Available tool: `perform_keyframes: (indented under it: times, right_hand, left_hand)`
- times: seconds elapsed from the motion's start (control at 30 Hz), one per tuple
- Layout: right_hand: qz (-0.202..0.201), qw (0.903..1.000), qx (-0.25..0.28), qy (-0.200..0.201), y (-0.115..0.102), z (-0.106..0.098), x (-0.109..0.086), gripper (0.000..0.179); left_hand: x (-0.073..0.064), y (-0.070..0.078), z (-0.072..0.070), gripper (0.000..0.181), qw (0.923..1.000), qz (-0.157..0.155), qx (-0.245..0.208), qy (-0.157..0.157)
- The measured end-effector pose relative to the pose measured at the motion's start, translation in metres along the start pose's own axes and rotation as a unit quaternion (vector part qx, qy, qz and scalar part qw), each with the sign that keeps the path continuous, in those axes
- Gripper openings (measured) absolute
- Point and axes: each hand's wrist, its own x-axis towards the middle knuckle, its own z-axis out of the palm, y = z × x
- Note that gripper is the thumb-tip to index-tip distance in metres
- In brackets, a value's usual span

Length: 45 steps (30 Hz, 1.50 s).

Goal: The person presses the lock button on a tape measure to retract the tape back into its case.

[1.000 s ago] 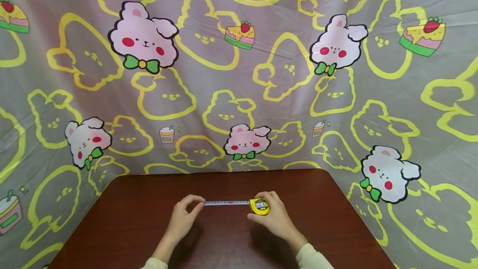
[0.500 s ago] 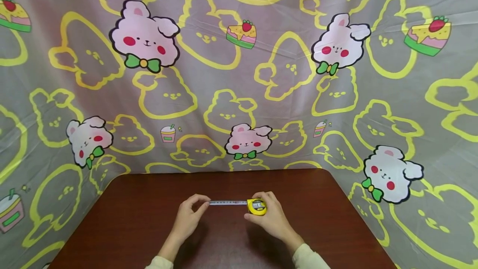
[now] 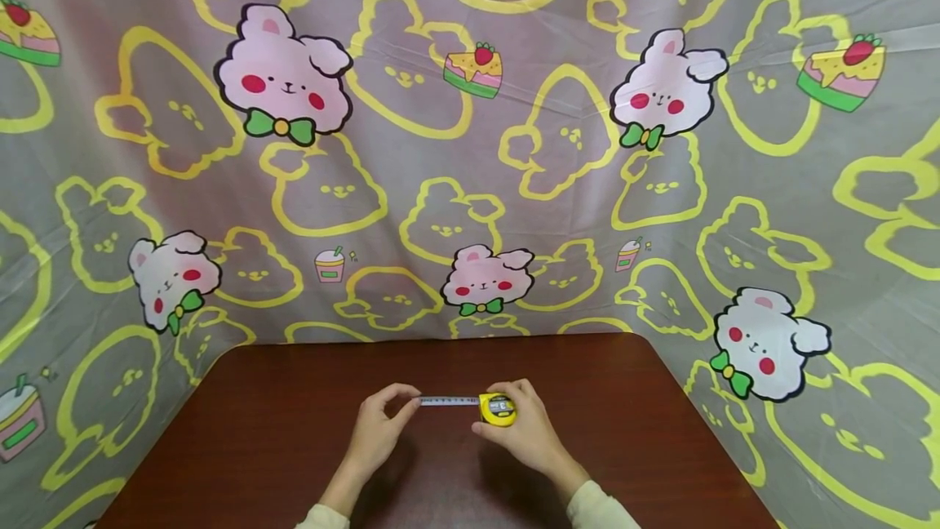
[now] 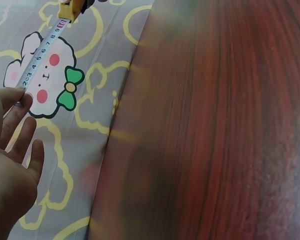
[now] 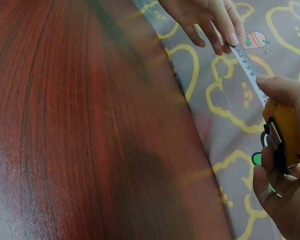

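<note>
A yellow tape measure point(image 3: 498, 410) is gripped in my right hand point(image 3: 530, 431), thumb in front and fingers behind the case. Its white blade point(image 3: 450, 402) stretches level toward the left, a short length out of the case. My left hand point(image 3: 379, 428) pinches the blade's free end between thumb and forefinger. Numbers run along the blade point(image 4: 42, 51) in the left wrist view, up to about the red ten mark at the case. The right wrist view shows the dark underside of the case point(image 5: 285, 132) with fingers curled below it. Both hands are held above the table.
A dark red-brown wooden table point(image 3: 264, 431) lies below the hands. Behind it and at both sides hangs a grey curtain point(image 3: 441, 145) printed with yellow outlines and white rabbits.
The hands have drawn closer together: my left hand has moved right and my right hand with the tape measure left. The exposed blade between them has become shorter.
</note>
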Motion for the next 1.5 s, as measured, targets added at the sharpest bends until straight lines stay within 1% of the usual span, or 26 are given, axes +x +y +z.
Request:
perform_keyframes:
  times: [0.1, 0.17, 0.27, 0.4, 0.53, 0.63, 0.7, 0.8, 0.87, 0.93, 1.07, 1.13, 1.23, 1.27, 1.5]
  right_hand:
    - [-0.003, 1.0000, -0.002, -0.001, -0.001, 0.003, 0.000, 0.056]
    - [-0.005, 1.0000, -0.005, -0.001, -0.003, 0.005, 0.001, 0.057]
    - [-0.010, 0.9999, -0.004, -0.004, -0.006, 0.008, 0.001, 0.058]
    - [-0.017, 0.9998, -0.006, -0.007, -0.008, 0.011, 0.002, 0.056]
    - [-0.021, 0.9997, -0.005, -0.012, -0.010, 0.015, 0.003, 0.056]
    - [-0.021, 0.9997, -0.004, -0.015, -0.012, 0.018, 0.003, 0.054]
    - [-0.021, 0.9996, -0.003, -0.016, -0.014, 0.020, 0.004, 0.052]
    - [-0.020, 0.9996, -0.002, -0.021, -0.015, 0.022, 0.004, 0.050]
    - [-0.019, 0.9995, -0.001, -0.025, -0.016, 0.024, 0.004, 0.049]
    - [-0.017, 0.9995, 0.000, -0.028, -0.017, 0.025, 0.004, 0.049]
    - [-0.020, 0.9994, -0.001, -0.029, -0.017, 0.027, 0.004, 0.049]
    - [-0.023, 0.9993, -0.003, -0.031, -0.018, 0.028, 0.004, 0.050]
    - [-0.025, 0.9992, -0.005, -0.030, -0.019, 0.029, 0.003, 0.051]
    - [-0.026, 0.9992, -0.005, -0.030, -0.020, 0.029, 0.003, 0.051]
    - [-0.026, 0.9994, -0.008, -0.023, -0.020, 0.029, 0.001, 0.051]
  left_hand:
    - [0.000, 0.001, 0.006, 0.021, 1.0000, 0.000, 0.005, 0.008]
    - [-0.001, 0.002, 0.009, 0.022, 0.9999, 0.002, 0.007, 0.008]
    - [0.000, 0.004, 0.012, 0.021, 1.0000, -0.002, 0.002, -0.004]
    - [0.001, 0.006, 0.014, 0.019, 0.9994, -0.008, -0.020, -0.028]
    - [0.000, 0.010, 0.019, 0.018, 0.9989, -0.007, -0.031, -0.036]
    - [0.000, 0.018, 0.022, 0.019, 0.9992, -0.006, -0.024, -0.030]
    - [0.000, 0.029, 0.023, 0.019, 0.9994, -0.007, -0.020, -0.028]
    - [-0.002, 0.044, 0.023, 0.020, 0.9993, -0.010, -0.018, -0.033]
    - [-0.003, 0.049, 0.024, 0.019, 0.9989, -0.013, -0.021, -0.039]
    - [-0.003, 0.045, 0.027, 0.017, 0.9985, -0.017, -0.021, -0.047]
    - [-0.002, 0.026, 0.032, 0.012, 0.9971, -0.013, -0.029, -0.069]
    - [0.000, 0.019, 0.034, 0.011, 0.9959, -0.013, -0.032, -0.084]
    - [0.000, 0.017, 0.034, 0.013, 0.9948, -0.013, -0.036, -0.095]
    - [0.000, 0.016, 0.034, 0.013, 0.9945, -0.018, -0.036, -0.097]
    - [0.000, 0.016, 0.035, 0.016, 0.9938, -0.024, -0.049, -0.097]
